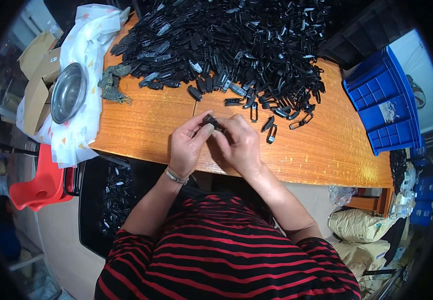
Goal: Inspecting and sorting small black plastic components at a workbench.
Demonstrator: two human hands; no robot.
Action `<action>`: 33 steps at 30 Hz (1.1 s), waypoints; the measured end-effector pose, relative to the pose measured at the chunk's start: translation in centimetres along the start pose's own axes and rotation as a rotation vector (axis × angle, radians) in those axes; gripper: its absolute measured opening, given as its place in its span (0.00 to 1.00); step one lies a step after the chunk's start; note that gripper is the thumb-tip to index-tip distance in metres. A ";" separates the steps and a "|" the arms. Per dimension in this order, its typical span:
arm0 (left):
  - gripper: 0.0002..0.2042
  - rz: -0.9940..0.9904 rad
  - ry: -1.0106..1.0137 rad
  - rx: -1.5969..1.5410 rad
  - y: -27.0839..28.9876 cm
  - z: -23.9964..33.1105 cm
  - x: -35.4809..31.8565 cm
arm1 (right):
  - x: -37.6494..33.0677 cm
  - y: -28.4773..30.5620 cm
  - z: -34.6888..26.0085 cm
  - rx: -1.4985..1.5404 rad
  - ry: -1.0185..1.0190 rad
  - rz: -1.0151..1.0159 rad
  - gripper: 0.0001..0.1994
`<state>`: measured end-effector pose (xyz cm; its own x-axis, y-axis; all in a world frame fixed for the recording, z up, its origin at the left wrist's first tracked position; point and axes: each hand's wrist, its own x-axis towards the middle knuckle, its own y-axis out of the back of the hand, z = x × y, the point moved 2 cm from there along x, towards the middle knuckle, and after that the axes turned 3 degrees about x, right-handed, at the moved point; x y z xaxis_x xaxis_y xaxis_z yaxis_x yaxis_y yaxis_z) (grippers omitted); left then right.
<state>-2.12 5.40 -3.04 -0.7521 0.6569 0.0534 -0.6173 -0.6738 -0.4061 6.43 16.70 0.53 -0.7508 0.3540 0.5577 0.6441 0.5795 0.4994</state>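
Close together over the table's near edge, my left hand (187,146) and my right hand (241,145) both grip one small black plastic piece (210,120). Fingers and thumbs cover most of it, so its exact kind is hidden. Just beyond my hands, several loose black parts lie on the wooden table (146,120). Some are open rectangular frames, such as the black frame (272,134) to the right of my right hand. Others are slim and solid, like the dark oval part (194,93). Behind them spreads a large heap of similar black plastic parts (216,45).
A blue crate (384,107) stands on its side at the table's right edge. At left, a metal bowl (69,93) rests on a patterned white sheet (90,40), beside a crumpled grey-green cloth (112,84). Below are a red chair (41,182) and a black bin (92,210) holding black parts.
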 end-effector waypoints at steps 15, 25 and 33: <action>0.15 -0.075 0.069 -0.085 -0.8 1.2 -0.3 | -0.7 -1.9 -1.1 0.188 -0.192 -0.117 0.22; 0.22 0.133 0.206 0.582 8.0 9.1 -6.3 | -1.2 -0.9 -2.0 0.195 -0.048 -0.434 0.19; 0.05 0.228 -0.076 1.243 12.1 13.3 -7.7 | 2.5 5.8 4.2 -0.504 -0.206 -0.115 0.08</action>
<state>-6.84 -12.33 3.73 -0.8556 0.4907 0.1646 -0.2404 -0.6584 0.7133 7.66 24.01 2.00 -0.8007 0.4750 0.3651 0.5089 0.2177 0.8329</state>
